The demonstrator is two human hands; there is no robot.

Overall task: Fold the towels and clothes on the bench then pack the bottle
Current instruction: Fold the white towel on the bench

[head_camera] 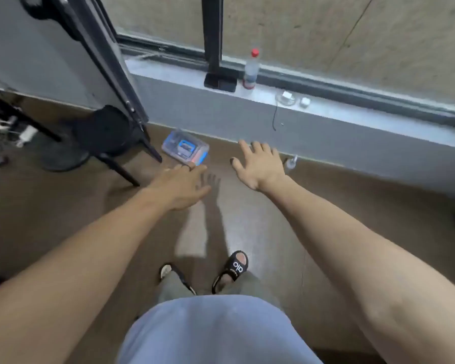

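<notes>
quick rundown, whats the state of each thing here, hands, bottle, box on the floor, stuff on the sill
left hand: open, fingers spread, holding nothing
right hand: open, fingers spread, holding nothing
bottle: upright on the sill, red cap on
clear plastic box: flat on the floor, lid closed
black phone: lying flat on the sill beside the bottle
white charger: on the sill, cable hanging over the edge

Brown floor point(63, 206) across lower frame; grey window ledge point(326, 119) running upper centre to right; dark window frame point(212, 32) above; black chair point(108, 132) at left, blurred
</notes>
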